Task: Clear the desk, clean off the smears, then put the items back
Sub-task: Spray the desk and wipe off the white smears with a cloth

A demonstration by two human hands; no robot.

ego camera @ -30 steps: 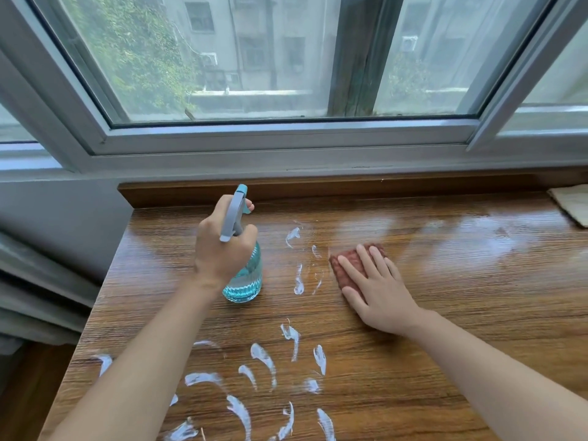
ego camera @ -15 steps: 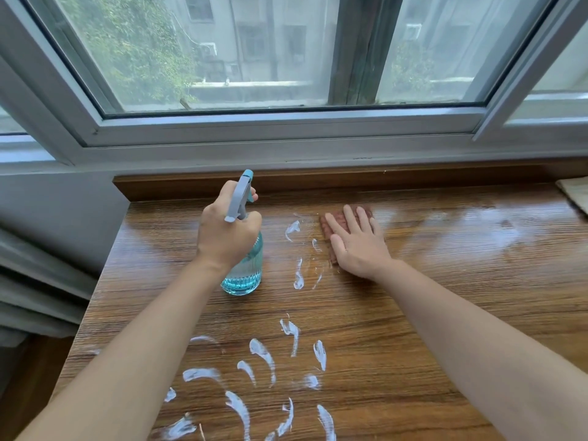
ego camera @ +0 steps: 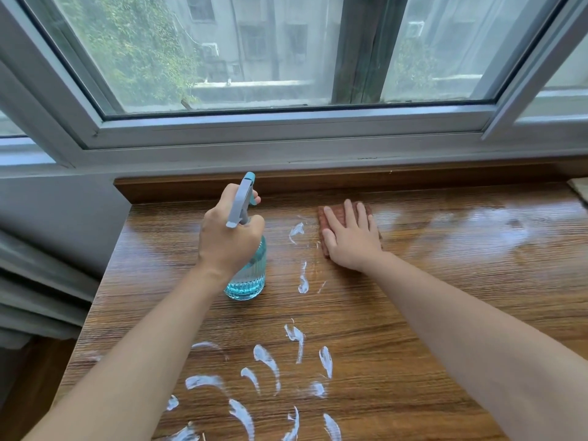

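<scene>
Mostly hidden: cloth (ego camera: 331, 218) under right hand (ego camera: 351, 238).

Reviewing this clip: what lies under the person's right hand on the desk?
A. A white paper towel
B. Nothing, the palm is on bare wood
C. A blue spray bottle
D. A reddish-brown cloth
D: the right hand lies flat, fingers straight, on a reddish-brown cloth at the desk's far edge, while the left hand grips the spray bottle.
</scene>
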